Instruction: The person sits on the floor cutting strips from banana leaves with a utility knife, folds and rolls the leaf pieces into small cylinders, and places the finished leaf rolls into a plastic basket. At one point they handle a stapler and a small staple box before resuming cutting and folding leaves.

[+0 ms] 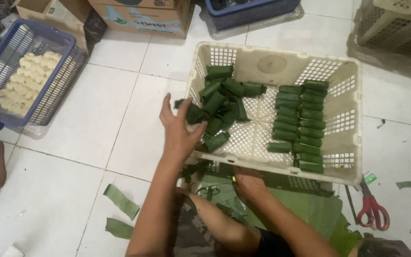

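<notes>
L hand (179, 131) spread open over loose leaf-wrapped rolls (217, 107) at cream crate (353, 119) rim; R hand (247, 183) curled on banana leaves (310, 207), grip cannot be told.

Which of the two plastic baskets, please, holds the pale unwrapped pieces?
The blue plastic basket at far left; the cream plastic basket holds green leaf-wrapped rolls.

two brown cardboard boxes (141, 16) stand on the floor at the top edge, the nearer one with a blue-green printed label (134, 21) on its front face
</notes>
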